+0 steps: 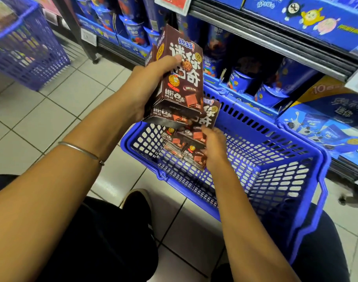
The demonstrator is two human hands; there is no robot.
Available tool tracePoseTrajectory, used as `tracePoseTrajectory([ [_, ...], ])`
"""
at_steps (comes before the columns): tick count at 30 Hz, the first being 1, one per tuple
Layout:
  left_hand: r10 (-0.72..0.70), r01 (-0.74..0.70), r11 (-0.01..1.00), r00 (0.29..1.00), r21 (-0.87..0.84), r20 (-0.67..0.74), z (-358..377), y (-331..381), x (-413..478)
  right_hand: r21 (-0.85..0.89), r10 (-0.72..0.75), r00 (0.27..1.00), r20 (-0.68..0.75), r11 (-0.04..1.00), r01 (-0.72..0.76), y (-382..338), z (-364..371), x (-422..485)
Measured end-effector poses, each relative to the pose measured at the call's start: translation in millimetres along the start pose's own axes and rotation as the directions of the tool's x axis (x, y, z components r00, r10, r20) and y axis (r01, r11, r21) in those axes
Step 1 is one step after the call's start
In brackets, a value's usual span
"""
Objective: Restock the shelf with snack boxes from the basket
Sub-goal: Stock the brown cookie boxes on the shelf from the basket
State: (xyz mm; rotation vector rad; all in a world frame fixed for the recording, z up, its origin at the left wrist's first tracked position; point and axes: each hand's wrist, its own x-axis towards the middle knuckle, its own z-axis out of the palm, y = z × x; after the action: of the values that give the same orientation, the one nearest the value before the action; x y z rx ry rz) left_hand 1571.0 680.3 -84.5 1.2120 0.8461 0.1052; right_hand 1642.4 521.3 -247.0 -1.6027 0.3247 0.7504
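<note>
My left hand (147, 82) grips a stack of brown cookie boxes (180, 78) upright above the blue basket (255, 127), thumb across the front face. My right hand (213, 147) reaches into the basket and holds another brown box (206, 119) by its lower end, lifting it off a few brown boxes (184, 149) that lie at the basket's left end. The shelf (276, 43) stands behind the basket, filled with blue snack cups and blue boxes.
A second purple-blue basket (25, 47) with goods stands at the far left on the tiled floor. A shelf post (78, 29) rises left of the shelf. My knees and a shoe (137, 202) are below, close to the basket's near rim.
</note>
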Motion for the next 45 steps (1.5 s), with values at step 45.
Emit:
tracePoseTrajectory([
  [45,0.048,0.023,0.973,0.953,-0.229,0.300,12,-23,-10,-0.603,0.049,0.999,-0.023,0.796,-0.053,52,24,33],
])
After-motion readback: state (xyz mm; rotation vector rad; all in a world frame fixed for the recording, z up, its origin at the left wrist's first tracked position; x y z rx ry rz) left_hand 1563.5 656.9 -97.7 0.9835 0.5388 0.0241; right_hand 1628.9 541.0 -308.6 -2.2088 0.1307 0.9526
